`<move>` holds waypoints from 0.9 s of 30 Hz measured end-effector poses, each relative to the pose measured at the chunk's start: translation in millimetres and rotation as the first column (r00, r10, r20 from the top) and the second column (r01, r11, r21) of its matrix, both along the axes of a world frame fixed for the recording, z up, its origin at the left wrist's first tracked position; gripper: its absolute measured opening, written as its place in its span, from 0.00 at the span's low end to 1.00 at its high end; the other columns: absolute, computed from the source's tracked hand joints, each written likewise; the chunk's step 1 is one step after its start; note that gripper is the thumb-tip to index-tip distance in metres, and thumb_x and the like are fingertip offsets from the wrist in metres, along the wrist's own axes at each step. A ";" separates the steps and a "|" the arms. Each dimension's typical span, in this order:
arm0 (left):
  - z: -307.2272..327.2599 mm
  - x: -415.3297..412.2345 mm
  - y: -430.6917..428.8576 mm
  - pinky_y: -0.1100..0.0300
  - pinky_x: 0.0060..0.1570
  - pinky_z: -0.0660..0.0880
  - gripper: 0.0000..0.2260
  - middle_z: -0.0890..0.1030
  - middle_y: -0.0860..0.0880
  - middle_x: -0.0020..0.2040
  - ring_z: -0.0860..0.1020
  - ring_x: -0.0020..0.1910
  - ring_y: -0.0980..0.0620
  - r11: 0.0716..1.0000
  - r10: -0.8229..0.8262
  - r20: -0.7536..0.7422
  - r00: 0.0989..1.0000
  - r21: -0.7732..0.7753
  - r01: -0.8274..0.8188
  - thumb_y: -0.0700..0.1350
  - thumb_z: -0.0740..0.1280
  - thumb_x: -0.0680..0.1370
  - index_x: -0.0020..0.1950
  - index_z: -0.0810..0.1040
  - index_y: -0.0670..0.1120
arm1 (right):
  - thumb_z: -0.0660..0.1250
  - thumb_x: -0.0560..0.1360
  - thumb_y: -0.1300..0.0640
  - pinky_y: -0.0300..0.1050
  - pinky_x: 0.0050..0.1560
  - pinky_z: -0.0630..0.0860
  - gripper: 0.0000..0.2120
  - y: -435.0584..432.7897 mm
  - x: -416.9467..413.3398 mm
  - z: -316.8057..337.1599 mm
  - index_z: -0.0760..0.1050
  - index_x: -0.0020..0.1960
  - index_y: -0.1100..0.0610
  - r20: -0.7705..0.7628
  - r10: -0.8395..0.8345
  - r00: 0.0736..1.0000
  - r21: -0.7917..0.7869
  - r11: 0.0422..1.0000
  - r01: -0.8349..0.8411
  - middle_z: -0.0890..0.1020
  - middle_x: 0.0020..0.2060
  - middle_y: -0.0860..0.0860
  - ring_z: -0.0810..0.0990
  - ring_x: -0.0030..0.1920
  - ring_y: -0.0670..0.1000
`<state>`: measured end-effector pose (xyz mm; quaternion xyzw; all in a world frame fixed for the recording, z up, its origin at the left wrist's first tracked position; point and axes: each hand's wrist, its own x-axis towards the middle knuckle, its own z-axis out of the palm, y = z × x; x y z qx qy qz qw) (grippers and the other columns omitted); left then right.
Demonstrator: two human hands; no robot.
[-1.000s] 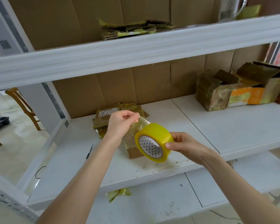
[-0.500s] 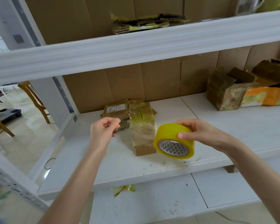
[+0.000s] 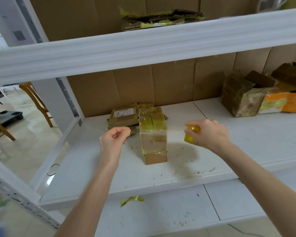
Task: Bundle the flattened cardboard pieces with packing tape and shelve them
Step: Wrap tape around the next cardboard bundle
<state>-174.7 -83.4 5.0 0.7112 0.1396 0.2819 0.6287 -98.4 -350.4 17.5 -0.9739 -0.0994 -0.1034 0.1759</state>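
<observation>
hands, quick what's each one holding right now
Left hand: fingers curled, pinching the faint stretched tape strip.
Right hand: grips the yellow tape roll.

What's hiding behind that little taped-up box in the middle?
Flat cardboard pieces with a white label lie behind the box. Their right part is covered by it.

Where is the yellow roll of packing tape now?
Head view, right of centre: the yellow roll of packing tape is gripped in the right hand above the white shelf, just right of the taped brown cardboard bundle.
</observation>
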 end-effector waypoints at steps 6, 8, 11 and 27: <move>-12.7 10.3 -2.0 0.73 0.37 0.74 0.07 0.83 0.59 0.35 0.78 0.36 0.66 1.000 0.001 0.002 1.000 0.000 -0.001 0.40 0.73 0.72 0.41 0.82 0.52 | 0.62 0.77 0.40 0.43 0.38 0.69 0.10 3.5 8.3 -5.4 0.79 0.54 0.37 0.086 -0.041 0.995 0.048 0.998 0.037 0.76 0.39 0.45 0.72 0.41 0.51; -16.4 14.2 -1.8 0.72 0.38 0.74 0.07 0.83 0.60 0.35 0.79 0.36 0.65 1.000 0.006 -0.005 1.000 0.000 -0.006 0.40 0.74 0.72 0.41 0.82 0.52 | 0.62 0.77 0.40 0.44 0.39 0.72 0.10 5.1 11.6 -8.8 0.79 0.54 0.38 0.074 -0.047 0.996 0.064 0.997 0.042 0.77 0.39 0.45 0.73 0.41 0.51; -23.6 21.6 0.1 0.68 0.42 0.74 0.07 0.83 0.58 0.36 0.78 0.36 0.66 1.000 0.013 -0.018 1.000 -0.004 -0.013 0.40 0.73 0.72 0.41 0.82 0.53 | 0.61 0.77 0.38 0.47 0.47 0.77 0.12 9.9 18.9 -15.5 0.78 0.56 0.37 0.031 -0.066 0.997 0.054 0.996 0.065 0.82 0.45 0.47 0.78 0.46 0.53; -50.5 63.7 11.0 0.68 0.33 0.76 0.07 0.84 0.51 0.49 0.80 0.37 0.65 0.998 -0.056 -0.162 0.985 -0.039 0.051 0.45 0.70 0.76 0.52 0.80 0.56 | 0.63 0.74 0.35 0.47 0.50 0.69 0.15 70.7 51.8 -43.3 0.76 0.58 0.38 -0.131 -0.010 0.991 0.065 0.998 0.019 0.82 0.51 0.49 0.78 0.54 0.55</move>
